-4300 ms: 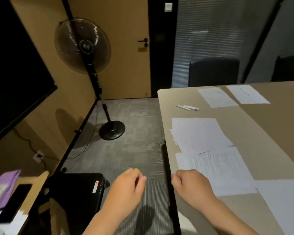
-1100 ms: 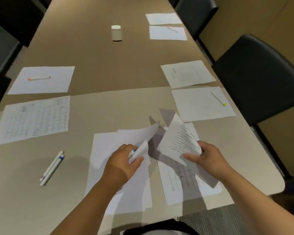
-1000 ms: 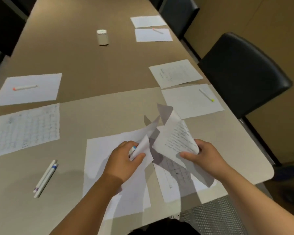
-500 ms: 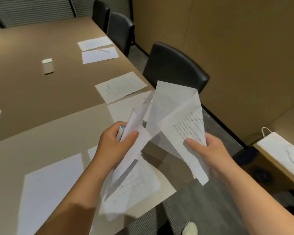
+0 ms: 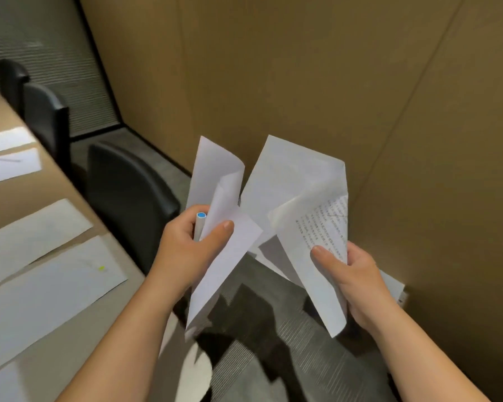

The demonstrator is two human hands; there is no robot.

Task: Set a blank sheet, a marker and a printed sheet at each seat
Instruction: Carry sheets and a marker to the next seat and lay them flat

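Left hand grips marker, blank sheet; right hand pinches printed sheet.

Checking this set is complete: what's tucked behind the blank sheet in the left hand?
A marker with a blue cap end shows behind the blank sheet, held in the left hand grip. Its lower barrel is hidden by fingers and paper.

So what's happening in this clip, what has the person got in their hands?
The left hand grips a blank sheet together with a blue-capped marker. The right hand holds a printed sheet, bent, held up off the table. Several sheets already lie on the table by the black chair; this set is not yet laid down.
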